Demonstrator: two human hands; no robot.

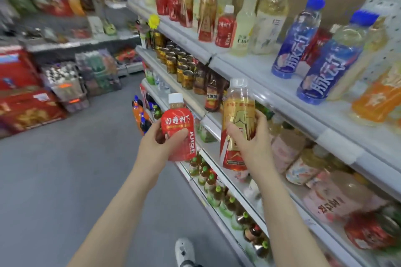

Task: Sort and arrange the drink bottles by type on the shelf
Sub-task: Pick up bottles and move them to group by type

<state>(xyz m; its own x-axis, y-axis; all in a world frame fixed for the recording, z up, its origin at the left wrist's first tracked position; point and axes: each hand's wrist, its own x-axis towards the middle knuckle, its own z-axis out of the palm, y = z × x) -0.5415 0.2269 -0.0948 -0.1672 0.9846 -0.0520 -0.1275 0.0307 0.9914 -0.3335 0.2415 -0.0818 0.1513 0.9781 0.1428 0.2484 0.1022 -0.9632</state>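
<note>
The shelf [256, 71] fills the right of the frame, with mixed bottles on its top tier. At centre my right hand [249, 143] wraps the tall gold bottle [237, 112] round its middle, cap up and near vertical. Just left, my left hand [156, 147] grips the shorter red juice bottle [181, 123] low on its body, also cap up. Both look full, stiff and film-slick, so I judge mid-body holds safest.
</note>
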